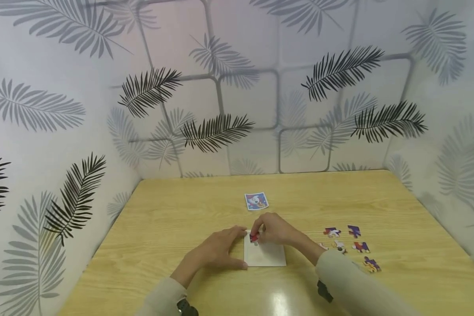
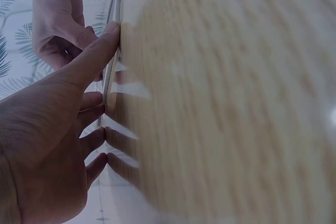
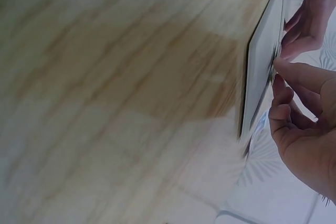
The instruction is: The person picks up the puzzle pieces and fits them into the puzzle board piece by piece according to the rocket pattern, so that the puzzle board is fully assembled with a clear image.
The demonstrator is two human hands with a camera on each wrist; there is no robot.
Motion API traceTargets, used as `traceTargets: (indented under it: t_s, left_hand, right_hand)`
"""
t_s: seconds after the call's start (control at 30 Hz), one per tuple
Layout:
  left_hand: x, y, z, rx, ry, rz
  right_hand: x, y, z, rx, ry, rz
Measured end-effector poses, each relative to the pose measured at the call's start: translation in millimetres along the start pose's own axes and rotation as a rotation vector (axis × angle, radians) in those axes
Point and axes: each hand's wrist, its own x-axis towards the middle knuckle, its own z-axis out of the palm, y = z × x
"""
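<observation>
A square white board (image 1: 269, 258) lies flat on the table in the head view. My left hand (image 1: 215, 249) steadies its left side, thumb at the near corner and fingers at the far one; the left wrist view shows the fingers spread and touching the tabletop. Over the board's far left part, my right hand (image 1: 275, 229) pinches a small red and white jigsaw piece (image 1: 254, 238) between thumb and fingers. In the right wrist view the fingertips meet the board (image 3: 261, 59), and the piece is mostly hidden.
Several loose jigsaw pieces (image 1: 360, 247) lie right of the board, some partly behind the right forearm. Beyond the board is a small picture card (image 1: 256, 201) with a white cartoon dog. Patterned curtains (image 1: 253, 101) border the wooden table (image 1: 174, 210) at the back and sides.
</observation>
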Motion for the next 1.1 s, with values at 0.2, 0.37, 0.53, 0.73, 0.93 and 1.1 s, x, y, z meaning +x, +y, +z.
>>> traceTargets:
  t_s: [0.2,0.37,0.53,0.73,0.93,1.1]
  left_hand:
    - [-0.1,-0.7,0.6,-0.004,-0.007,-0.009]
    - [-1.2,0.9,0.3,-0.009,-0.003,0.017]
    - [-0.8,2.7,1.0,-0.002,0.012,0.036]
    - [-0.3,6.6,-3.5,-0.009,-0.003,0.003]
    - [-1.1,8.1,-5.7,-0.002,-0.021,-0.014]
    - [-0.3,7.3,-4.6,-0.01,-0.022,-0.008]
  right_hand:
    - [2.1,-0.7,7.8,0.003,0.039,-0.01]
    - [0.5,-2.4,9.9,0.014,0.056,0.0]
    - [0.4,-2.1,10.4,-0.027,0.089,0.001]
    - [3.1,-5.1,11.1,-0.046,0.128,-0.004]
    - [2.0,-7.6,12.8,-0.024,0.121,0.0]
    - [-1.2,-3.8,11.7,0.027,0.112,0.007]
